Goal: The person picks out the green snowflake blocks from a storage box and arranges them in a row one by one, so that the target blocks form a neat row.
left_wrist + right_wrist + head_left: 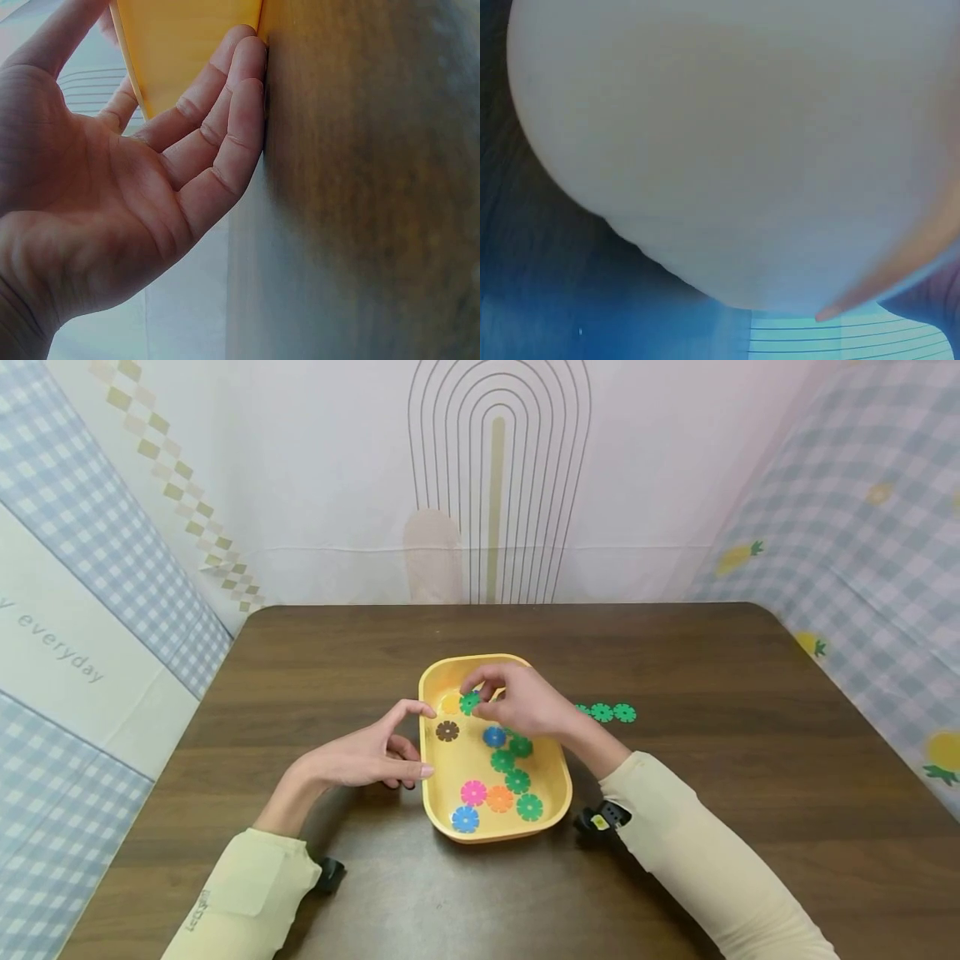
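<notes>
A yellow tray [450,768] holds several notched plastic discs, among them a brown disc [447,731], a pink disc [473,792], an orange disc [499,799] and a blue disc [465,819]. Over its far part, my right hand [521,697] pinches a green notched disc [469,702] between thumb and fingertips. At the left rim, my left hand [367,756] touches the tray with index finger and thumb spread apart. Its other fingers [244,120] lie loosely bent beside the tray's outer wall, close to the tabletop. Pale blurred surfaces fill most of the right wrist view.
Joined green discs [602,712] lie on the dark wooden table [675,660] to the right of the tray, partly behind the right forearm. More green discs [517,781] form a line inside the tray. A patterned curtain [322,485] hangs behind the table.
</notes>
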`<state>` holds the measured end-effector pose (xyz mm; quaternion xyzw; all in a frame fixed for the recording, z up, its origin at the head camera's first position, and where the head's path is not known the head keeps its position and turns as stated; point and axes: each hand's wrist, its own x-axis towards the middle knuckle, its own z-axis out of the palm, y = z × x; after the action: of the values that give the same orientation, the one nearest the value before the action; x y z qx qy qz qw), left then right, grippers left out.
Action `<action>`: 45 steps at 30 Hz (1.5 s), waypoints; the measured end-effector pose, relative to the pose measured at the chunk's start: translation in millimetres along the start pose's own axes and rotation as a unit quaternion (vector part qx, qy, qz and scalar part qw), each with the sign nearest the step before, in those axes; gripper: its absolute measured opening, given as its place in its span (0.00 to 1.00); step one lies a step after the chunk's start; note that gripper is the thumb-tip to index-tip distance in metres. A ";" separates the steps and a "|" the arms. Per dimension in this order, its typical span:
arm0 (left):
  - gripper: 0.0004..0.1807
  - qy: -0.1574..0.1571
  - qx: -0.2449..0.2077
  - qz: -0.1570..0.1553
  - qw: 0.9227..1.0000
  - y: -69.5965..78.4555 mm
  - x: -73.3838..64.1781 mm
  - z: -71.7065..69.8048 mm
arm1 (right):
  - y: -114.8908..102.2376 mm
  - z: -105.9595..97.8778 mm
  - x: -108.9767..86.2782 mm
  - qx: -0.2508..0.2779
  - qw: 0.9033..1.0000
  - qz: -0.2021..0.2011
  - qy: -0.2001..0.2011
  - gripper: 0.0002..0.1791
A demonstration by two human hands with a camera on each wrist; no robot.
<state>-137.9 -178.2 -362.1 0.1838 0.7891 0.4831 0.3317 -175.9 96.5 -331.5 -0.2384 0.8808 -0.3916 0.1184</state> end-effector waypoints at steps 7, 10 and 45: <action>0.42 0.000 0.003 -0.003 1.000 0.6 -0.8 -0.9 | 3.7 -6.3 -9.4 0.024 0.999 0.004 0.022 0.14; 0.43 -0.001 0.002 -0.004 1.000 0.9 -1.2 -1.0 | 5.2 -7.1 -13.1 0.035 0.999 0.003 0.030 0.14; 0.43 -0.002 0.001 0.002 1.000 1.7 -1.2 -0.5 | 50.4 -52.0 -66.3 0.169 0.976 0.100 0.092 0.19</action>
<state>-137.5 -178.5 -360.0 0.1866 0.7887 0.4827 0.3320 -155.9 192.7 -333.1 -0.0890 0.8286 -0.5409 0.1136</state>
